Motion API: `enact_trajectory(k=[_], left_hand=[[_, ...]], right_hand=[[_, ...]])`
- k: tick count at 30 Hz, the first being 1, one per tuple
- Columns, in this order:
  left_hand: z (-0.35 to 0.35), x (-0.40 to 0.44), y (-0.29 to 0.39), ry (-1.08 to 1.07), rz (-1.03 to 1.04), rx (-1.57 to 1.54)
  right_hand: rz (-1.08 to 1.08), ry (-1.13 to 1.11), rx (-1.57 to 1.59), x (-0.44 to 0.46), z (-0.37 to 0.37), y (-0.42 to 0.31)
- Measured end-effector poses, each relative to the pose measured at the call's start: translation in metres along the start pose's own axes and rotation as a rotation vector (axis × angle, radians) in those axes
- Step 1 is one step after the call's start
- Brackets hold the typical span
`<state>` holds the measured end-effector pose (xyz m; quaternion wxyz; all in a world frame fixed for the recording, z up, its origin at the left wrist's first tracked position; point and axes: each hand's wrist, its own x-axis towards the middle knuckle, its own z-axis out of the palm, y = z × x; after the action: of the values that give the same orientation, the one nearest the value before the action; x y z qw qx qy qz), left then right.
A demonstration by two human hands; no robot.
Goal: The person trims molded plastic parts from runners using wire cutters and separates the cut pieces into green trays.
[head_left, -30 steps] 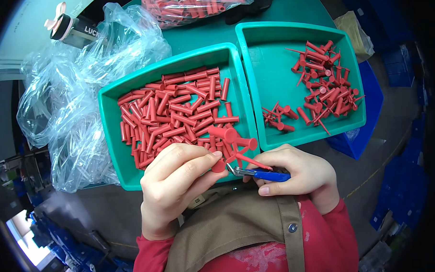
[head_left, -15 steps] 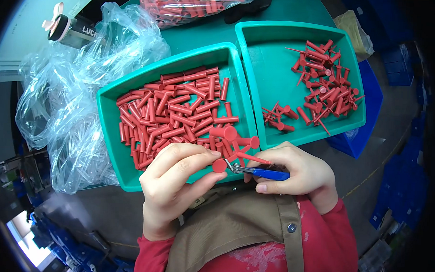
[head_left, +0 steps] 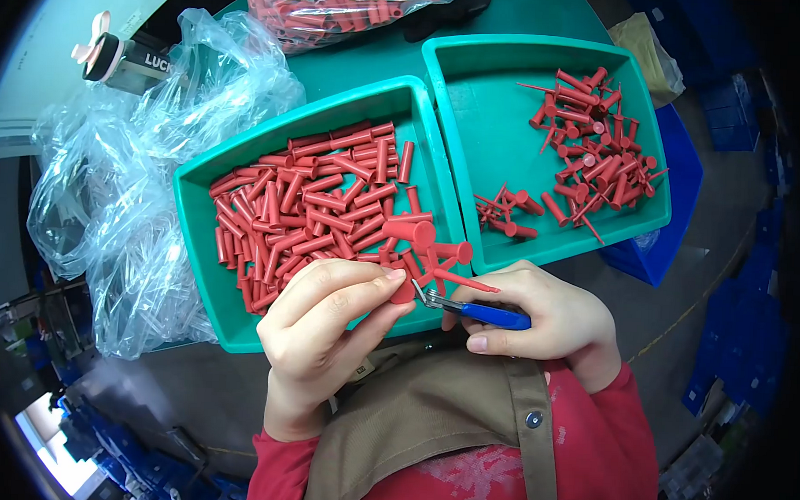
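My left hand [head_left: 327, 314] pinches a cluster of red plastic plugs [head_left: 424, 237] between thumb and fingertips. The plugs have round flanged heads and are joined by a thin branching stem. My right hand [head_left: 547, 317] is wrapped round the blue handle of a pair of nippers [head_left: 496, 317]. The metal jaws of the nippers lie at the stem, beside the plug head in my left fingers; whether they touch it I cannot tell. Below the cluster, a green bin [head_left: 193, 243] holds many loose red plugs.
A second green bin [head_left: 489, 103] on the right holds loose plugs and branched red pieces. Crumpled clear plastic bags [head_left: 137, 206] lie at the left, near a drinks bottle [head_left: 142, 65]. A bag of red plugs [head_left: 338, 10] sits at the back. A blue bin [head_left: 679, 198] stands beyond the right bin.
The plug head in my left fingers has turned and risen slightly. The cluster and the nippers' jaws have shifted a little up and left, with my grip unchanged; the whole view has moved slightly.
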<state>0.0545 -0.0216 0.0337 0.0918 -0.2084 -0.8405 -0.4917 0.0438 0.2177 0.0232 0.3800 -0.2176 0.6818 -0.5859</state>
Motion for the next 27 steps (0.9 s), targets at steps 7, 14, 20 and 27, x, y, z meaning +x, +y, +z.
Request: enact_trajectory(k=[7, 14, 20, 27], left_hand=[[0.005, 0.006, -0.003, -0.022, 0.025, 0.036], [0.008, 0.009, -0.011, -0.051, 0.016, 0.007], [0.007, 0.004, -0.021, -0.03, -0.045, -0.035], [-0.012, 0.004, -0.033, -0.084, -0.154, 0.298]], right_hand=[[-0.008, 0.109, -0.011, -0.003, 0.002, 0.003], [0.049, 0.217, -0.068, -0.005, 0.002, 0.007], [0.072, 0.33, 0.178, -0.013, -0.013, -0.005], [-0.017, 0.575, 0.108, 0.0, -0.003, 0.003]])
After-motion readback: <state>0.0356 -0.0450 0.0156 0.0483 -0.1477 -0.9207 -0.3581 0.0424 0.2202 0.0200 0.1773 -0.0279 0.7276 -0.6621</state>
